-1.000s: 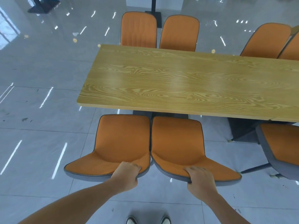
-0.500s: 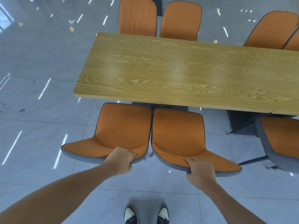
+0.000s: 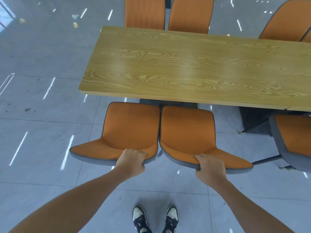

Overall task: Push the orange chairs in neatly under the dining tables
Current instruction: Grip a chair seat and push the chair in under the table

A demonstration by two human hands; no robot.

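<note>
Two orange chairs with grey shells stand side by side in front of me, facing the wooden dining table. My left hand grips the top edge of the left chair's back. My right hand grips the top edge of the right chair's back. The front edges of both seats lie just short of the table's near edge, and the two chairs touch along their inner sides. Their legs are hidden beneath the seats.
A third orange chair stands at the right, angled, its seat partly under the table. Several more orange chairs line the table's far side. Glossy grey floor tiles spread to the left. My shoes are behind the chairs.
Both chairs have slid forward towards the table, both hands still gripping their backs. My feet have come further into view as I stepped up.
</note>
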